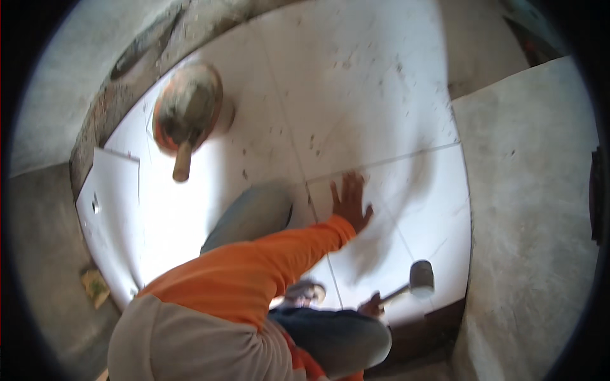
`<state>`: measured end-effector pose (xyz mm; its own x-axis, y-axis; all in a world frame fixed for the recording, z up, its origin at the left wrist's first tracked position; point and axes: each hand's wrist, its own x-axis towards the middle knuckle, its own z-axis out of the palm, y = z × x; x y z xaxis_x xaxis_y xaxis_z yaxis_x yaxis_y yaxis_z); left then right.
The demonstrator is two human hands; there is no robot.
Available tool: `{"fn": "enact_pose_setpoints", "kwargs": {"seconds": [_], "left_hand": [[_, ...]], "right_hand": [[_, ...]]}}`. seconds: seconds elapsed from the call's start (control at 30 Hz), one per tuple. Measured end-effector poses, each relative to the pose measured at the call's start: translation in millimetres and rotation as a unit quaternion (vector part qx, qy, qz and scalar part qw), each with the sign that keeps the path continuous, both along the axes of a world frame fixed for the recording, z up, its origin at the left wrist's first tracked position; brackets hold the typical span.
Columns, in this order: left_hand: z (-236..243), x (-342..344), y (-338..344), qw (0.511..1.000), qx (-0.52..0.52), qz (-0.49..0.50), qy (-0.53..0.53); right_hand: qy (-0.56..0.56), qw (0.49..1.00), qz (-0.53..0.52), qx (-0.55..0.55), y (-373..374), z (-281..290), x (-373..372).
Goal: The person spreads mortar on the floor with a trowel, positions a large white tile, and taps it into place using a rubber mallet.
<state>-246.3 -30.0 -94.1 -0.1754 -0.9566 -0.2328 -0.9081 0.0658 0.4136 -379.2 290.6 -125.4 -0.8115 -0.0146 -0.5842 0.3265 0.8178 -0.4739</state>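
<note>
white-tiled floor [375, 114], mallet [421, 279] slanting up rightward, right grip [370, 306] clamped on handle [396, 294], left grip [349, 204] spread

Grey walls [534, 203] border a white tiled floor [362, 82], glaring at left.

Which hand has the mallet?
The right hand, lower in the picture, gripping the mallet by its handle; the left hand is spread open over the white tiles, holding nothing.

Bowl [218, 98] on white tiled floor [375, 114]
</note>
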Motion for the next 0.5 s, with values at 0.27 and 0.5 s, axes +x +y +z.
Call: {"fn": "enact_pose_setpoints", "kwargs": {"seconds": [0.27,0.5], "left_hand": [[-23.0,40.5,-2.3,0.995,0.027,0.052,-0.085],[-25.7,41.2,3.3,0.993,0.055,0.045,-0.093]], "right_hand": [[-0.017,0.996,0.092,-0.016,15.4,11.3,41.2],[0.036,0.998,0.053,0.022,35.8,-6.9,7.3]]}}
